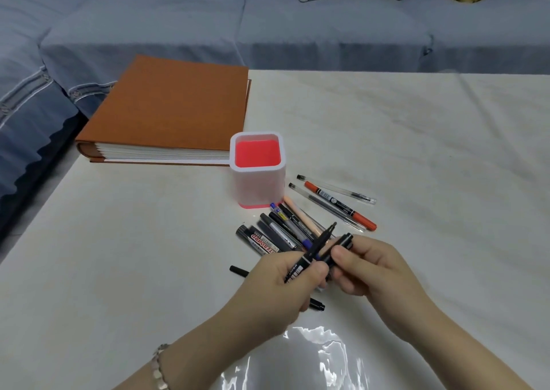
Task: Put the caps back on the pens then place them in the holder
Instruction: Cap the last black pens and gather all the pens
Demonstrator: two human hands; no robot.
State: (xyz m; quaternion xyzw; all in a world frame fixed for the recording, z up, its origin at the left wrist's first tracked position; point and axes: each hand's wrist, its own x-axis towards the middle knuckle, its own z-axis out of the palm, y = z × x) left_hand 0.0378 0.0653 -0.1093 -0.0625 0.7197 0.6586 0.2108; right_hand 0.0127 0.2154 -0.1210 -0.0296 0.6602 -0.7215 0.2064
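Note:
My left hand grips a black marker whose bare tip points up and away. My right hand pinches a black cap that crosses the marker's shaft. Beyond the hands lies a pile of pens, among them a whiteboard marker and a peach pen. An orange marker and two clear pens lie to the right of the pile. The white holder with a red inside stands behind the pile with nothing in it. A black pen shows from under my left hand.
An orange album lies at the back left of the white table, touching the holder's left rear. A blue-grey sofa with cushions runs behind the table. A bracelet is on my left wrist.

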